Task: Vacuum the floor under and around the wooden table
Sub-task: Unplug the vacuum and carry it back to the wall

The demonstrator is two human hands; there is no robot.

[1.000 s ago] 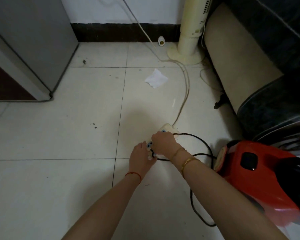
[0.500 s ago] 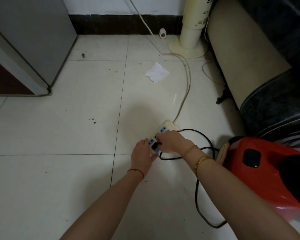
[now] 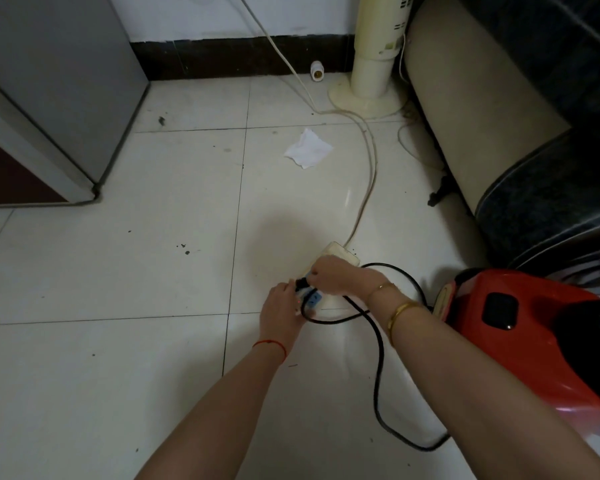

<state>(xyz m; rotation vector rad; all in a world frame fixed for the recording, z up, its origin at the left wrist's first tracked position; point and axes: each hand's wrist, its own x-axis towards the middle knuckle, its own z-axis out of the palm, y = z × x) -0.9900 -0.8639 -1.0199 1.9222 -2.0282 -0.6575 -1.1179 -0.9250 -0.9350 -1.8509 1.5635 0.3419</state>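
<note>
Right hand (image 3: 338,277): grip pinching black plug (image 3: 301,283) at power strip (image 3: 329,271).
Left hand (image 3: 281,308): grip steadying strip, fingers hidden.
Vacuum (image 3: 520,337): red, on floor (image 3: 118,271), right.

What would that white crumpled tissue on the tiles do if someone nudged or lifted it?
The white tissue looks thin and creased, so it is probably floppy and would sag when lifted. It seems very light for its size; a nudge, or the red vacuum cleaner passing near, would likely send it sliding across the smooth floor tiles. It lies flat, so rolling seems unlikely.
</note>
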